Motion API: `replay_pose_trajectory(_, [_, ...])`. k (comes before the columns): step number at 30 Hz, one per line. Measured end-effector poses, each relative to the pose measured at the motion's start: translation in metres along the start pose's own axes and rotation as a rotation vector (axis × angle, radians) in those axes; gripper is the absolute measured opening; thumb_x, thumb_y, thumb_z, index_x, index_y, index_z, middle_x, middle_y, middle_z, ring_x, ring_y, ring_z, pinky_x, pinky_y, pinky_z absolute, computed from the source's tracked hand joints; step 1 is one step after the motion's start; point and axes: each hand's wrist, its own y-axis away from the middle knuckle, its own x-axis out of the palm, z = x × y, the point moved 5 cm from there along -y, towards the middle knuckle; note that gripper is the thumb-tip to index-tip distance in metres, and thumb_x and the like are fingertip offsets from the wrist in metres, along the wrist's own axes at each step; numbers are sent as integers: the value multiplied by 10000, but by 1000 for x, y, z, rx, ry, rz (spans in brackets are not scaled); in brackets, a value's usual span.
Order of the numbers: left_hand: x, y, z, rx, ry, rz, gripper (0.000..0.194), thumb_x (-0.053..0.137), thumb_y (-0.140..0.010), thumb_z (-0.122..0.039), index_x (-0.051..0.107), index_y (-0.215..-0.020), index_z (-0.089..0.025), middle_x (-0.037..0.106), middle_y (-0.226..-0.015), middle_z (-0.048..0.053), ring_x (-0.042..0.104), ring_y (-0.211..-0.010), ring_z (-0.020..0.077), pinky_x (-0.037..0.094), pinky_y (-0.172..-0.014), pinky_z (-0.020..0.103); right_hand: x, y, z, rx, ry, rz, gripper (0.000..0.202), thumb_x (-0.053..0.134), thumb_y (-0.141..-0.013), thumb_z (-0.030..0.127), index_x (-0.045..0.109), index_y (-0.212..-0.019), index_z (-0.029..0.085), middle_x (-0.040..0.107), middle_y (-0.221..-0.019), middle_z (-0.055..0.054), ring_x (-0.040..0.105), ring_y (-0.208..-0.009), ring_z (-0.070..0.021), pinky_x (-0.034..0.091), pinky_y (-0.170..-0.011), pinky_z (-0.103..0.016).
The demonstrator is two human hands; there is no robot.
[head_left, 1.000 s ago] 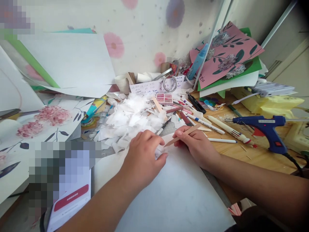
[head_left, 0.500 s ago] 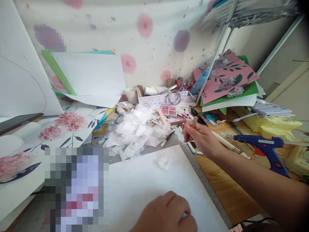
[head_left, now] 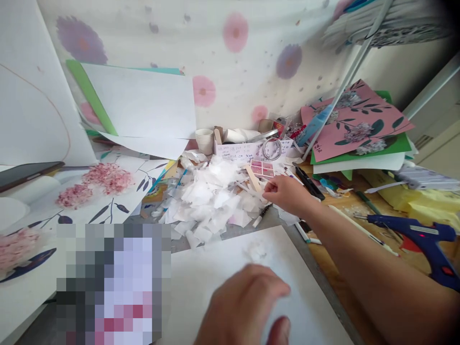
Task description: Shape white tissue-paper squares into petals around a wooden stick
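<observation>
My left hand (head_left: 246, 302) hovers low over a white sheet of paper (head_left: 201, 292), thumb and curved fingers apart, with nothing visible between them. A small white paper tuft (head_left: 257, 251) sits on the sheet beyond it. My right hand (head_left: 289, 194) reaches to the edge of a heap of white paper pieces (head_left: 212, 191), its fingers closed; whatever they may hold is hidden. Just past these fingers are a flat wooden stick (head_left: 253, 178) and a pink palette (head_left: 262, 168). A dark-and-white pen (head_left: 261, 215) lies below the right hand.
A blue glue gun (head_left: 413, 227) rests on the wooden table at right, with several pens nearby. Pink paper flowers (head_left: 108, 178) decorate a sheet at left. A stack of white cups (head_left: 204, 141) stands at the back. A blurred-out patch (head_left: 132, 278) covers the lower left.
My right hand has moved left toward the wooden stick and palette; the stick end that showed above its fist is no longer visible. My left hand has risen and its thumb has spread away.
</observation>
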Motion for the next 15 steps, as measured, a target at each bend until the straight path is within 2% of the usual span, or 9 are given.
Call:
replay_pose_trajectory(2, [-20, -9, -1, -47, -51, -159, 401, 515, -808, -127, 481, -1162, -311, 586, -1123, 34, 605, -876, 164, 513, -788, 297, -5, 12, 9, -30, -119, 120, 143, 622, -723, 305, 571, -657, 188, 524, -587, 12, 453, -519, -122, 306, -492, -254])
replay_pose_trajectory(4, [-34, -16, 6, -153, -109, -243, 430, 528, -842, -183, 433, -1234, -333, 554, -1171, 40, 594, -918, 173, 514, -816, 323, -8, 28, 20, -82, -304, 257, 170, 634, -712, 334, 559, -656, 192, 484, -563, 39, 420, -508, -102, 322, -495, -246])
replay_pose_trajectory(7, [-36, -22, 22, -336, -69, -168, 423, 581, -848, -330, 450, -1250, -326, 599, -1106, 36, 597, -941, 198, 531, -789, 335, -1, 50, 35, -116, -646, 483, 157, 667, -688, 286, 553, -648, 186, 463, -561, 51, 383, -515, -89, 294, -492, -240])
replay_pose_trajectory(9, [-30, -23, 29, -422, 5, -78, 360, 597, -837, -382, 527, -1181, -304, 639, -1043, 24, 613, -898, 196, 531, -759, 322, 9, 61, 39, -82, -707, 571, 141, 675, -690, 254, 557, -662, 182, 451, -555, 60, 364, -505, -81, 267, -478, -233])
replay_pose_trajectory(12, [-22, -25, 32, -475, 32, 8, 112, 576, -840, -342, 632, -893, -262, 654, -796, -18, 604, -712, 160, 495, -670, 278, 24, 72, 37, -44, -688, 645, 110, 666, -704, 218, 568, -681, 175, 439, -547, 67, 355, -491, -71, 255, -466, -220])
replay_pose_trajectory(15, [-18, -26, 33, -526, 20, 28, 144, 554, -832, -312, 623, -723, -247, 587, -621, -40, 540, -576, 139, 434, -551, 243, 26, 73, 31, -77, -741, 600, 116, 635, -775, 259, 631, -715, 160, 472, -573, 44, 386, -522, -82, 297, -491, -224])
